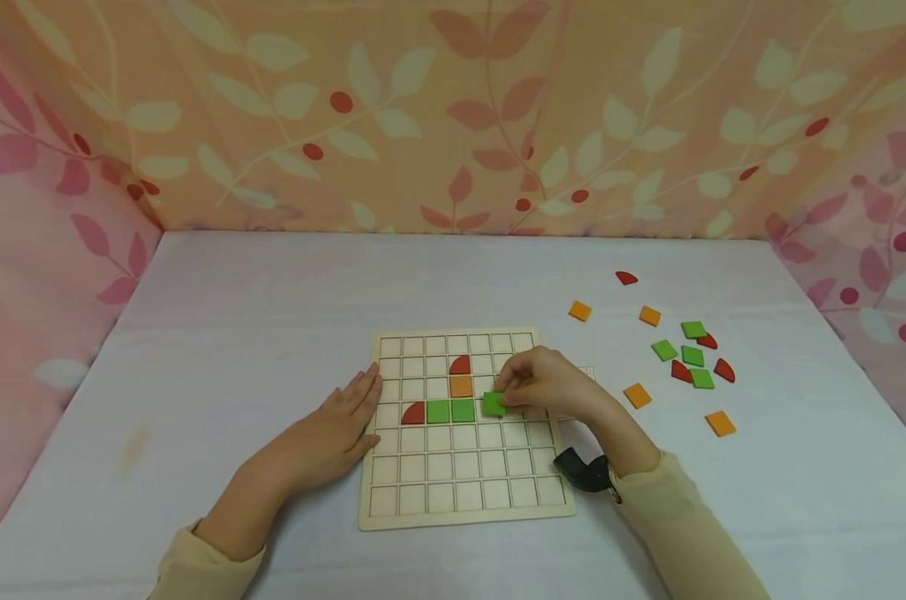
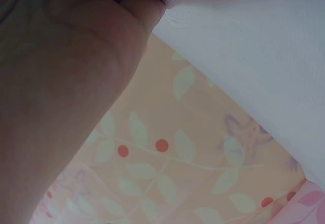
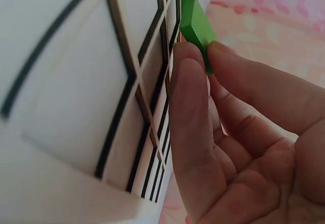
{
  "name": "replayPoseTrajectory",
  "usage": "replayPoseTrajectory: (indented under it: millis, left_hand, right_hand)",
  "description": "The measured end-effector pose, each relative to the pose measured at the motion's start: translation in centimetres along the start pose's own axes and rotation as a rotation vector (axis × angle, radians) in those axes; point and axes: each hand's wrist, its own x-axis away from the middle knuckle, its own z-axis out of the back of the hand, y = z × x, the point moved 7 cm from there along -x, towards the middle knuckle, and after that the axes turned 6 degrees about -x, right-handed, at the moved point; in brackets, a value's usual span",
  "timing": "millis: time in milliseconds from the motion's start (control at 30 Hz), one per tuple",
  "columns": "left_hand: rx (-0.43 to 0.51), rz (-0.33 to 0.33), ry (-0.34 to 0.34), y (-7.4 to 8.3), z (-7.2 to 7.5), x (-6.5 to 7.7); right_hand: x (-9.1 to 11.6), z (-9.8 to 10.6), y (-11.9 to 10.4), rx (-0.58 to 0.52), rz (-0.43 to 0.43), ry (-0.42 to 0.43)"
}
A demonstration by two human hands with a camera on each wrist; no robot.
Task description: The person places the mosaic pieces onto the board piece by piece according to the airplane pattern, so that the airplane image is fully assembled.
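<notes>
My right hand (image 1: pixel 546 385) pinches a green square tile (image 1: pixel 493 404) between thumb and fingertips, low over the wooden grid board (image 1: pixel 468 521). In the right wrist view the tile (image 3: pixel 197 23) is tilted, one edge close to the grid. To its left, two green squares (image 1: pixel 450 412) and a red quarter-circle tile (image 1: pixel 413 413) lie in one row of cells. An orange square (image 1: pixel 461 386) sits above that row, with another red quarter-circle (image 1: pixel 460 365) above it. My left hand (image 1: pixel 328 437) rests along the board's left edge, fingers extended; the left wrist view shows it dark and partly cut off.
Loose tiles lie on the white tabletop (image 1: pixel 798 500) to the right: several green squares (image 1: pixel 693 356), orange squares (image 1: pixel 637 396) and red quarter-circles (image 1: pixel 725 370). A pale gridded piece (image 1: pixel 589 372) is partly hidden under the right forearm. Floral cloth (image 1: pixel 392 117) walls the back and sides.
</notes>
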Motion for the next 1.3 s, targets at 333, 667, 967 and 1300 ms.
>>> replayPoseTrajectory:
  millis: [333,667,967,1300]
  left_hand:
    - [-0.012,0.001,0.012,0.2,0.3,0.0]
    - [-0.011,-0.003,0.012,0.1,0.2,0.0]
    - [-0.009,0.002,0.01,0.0,0.2,0.2]
    - [-0.001,0.001,0.009,0.1,0.1,0.1]
  right_hand:
    - [-0.6,-0.4,0.0,0.07,-0.01,-0.005]
    - [-0.7,-0.3,0.0,0.128,-0.05,0.036]
    - [-0.3,0.4,0.0,0.067,-0.016,0.034]
    - [2.6,5.7,2.6,-0.026,-0.093,0.179]
